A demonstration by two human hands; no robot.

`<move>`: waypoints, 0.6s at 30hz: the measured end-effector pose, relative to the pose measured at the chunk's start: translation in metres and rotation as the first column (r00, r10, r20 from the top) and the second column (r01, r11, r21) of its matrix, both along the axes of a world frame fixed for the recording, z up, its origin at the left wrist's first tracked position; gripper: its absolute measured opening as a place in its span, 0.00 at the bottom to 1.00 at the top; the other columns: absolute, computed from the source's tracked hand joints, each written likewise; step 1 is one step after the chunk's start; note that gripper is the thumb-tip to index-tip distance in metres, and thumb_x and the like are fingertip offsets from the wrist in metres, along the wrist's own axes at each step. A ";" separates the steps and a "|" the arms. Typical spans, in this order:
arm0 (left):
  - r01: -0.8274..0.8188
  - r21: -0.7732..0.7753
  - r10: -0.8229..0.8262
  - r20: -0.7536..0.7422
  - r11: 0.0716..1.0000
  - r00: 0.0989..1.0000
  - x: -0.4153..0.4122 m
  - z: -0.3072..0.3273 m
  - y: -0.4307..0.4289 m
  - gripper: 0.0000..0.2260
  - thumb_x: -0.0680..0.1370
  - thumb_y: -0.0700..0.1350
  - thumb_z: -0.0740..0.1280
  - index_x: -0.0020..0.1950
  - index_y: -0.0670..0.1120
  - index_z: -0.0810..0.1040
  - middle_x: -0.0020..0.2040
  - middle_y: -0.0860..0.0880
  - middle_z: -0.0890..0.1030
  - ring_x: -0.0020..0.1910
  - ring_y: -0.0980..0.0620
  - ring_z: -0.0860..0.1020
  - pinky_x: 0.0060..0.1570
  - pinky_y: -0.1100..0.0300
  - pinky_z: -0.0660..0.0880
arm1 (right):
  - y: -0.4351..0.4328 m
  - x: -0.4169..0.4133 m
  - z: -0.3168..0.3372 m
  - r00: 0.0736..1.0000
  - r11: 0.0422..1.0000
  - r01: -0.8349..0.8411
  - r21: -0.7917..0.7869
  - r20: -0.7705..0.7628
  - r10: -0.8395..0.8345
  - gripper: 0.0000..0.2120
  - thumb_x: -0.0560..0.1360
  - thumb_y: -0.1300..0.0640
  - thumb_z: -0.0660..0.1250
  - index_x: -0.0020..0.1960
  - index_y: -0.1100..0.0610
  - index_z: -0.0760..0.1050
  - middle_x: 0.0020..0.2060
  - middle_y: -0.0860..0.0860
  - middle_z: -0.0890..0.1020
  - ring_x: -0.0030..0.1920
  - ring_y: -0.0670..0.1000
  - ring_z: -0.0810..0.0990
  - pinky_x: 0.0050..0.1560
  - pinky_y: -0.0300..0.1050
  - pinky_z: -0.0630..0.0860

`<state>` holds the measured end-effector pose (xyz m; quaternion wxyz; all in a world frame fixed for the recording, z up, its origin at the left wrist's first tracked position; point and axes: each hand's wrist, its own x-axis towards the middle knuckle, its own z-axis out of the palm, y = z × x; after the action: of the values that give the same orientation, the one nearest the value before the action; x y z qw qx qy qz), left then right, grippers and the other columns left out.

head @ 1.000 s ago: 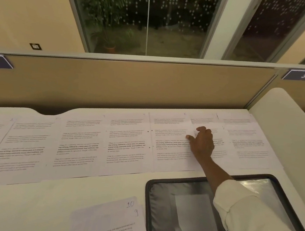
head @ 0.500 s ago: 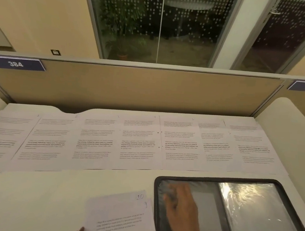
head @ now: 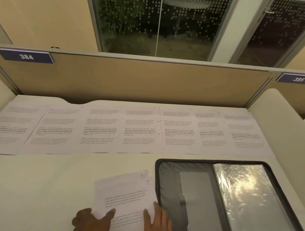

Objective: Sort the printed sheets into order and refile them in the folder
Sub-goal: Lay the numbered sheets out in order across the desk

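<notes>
Several printed sheets lie side by side in a row across the far half of the desk. Nearer me lies a small stack of sheets, hand-numbered 10 and 9 at the top right corner. My left hand grips the stack's lower left edge, thumb on top of the paper. My right hand rests flat on the stack's right edge, fingers straight. The open black folder with shiny plastic sleeves lies just to the right of the stack.
A tan partition with plates 384 and 385 closes the back of the desk. White side dividers rise at left and right. Bare desk surface stretches left of the stack.
My right hand left the row of sheets, passed over the folder, and now rests on the near stack. My left hand came up and took the stack's left edge. The view tilted down.
</notes>
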<state>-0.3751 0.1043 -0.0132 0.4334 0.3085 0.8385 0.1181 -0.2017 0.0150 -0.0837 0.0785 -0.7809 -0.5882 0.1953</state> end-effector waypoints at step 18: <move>0.193 0.199 -0.216 0.097 0.961 0.972 -0.029 0.009 -0.011 0.09 0.81 0.46 0.72 0.45 0.42 0.81 0.39 0.49 0.85 0.40 0.50 0.81 0.41 0.54 0.77 | -0.015 -0.011 0.035 0.983 0.967 0.181 0.180 -0.068 -0.171 0.34 0.61 0.50 0.86 0.63 0.50 0.76 0.64 0.53 0.77 0.61 0.55 0.78 0.54 0.53 0.84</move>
<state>-0.4039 0.0935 -0.0040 0.4610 0.4256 0.7601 0.1694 -0.2127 0.0002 -0.0487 0.1834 -0.8139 -0.5299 0.1523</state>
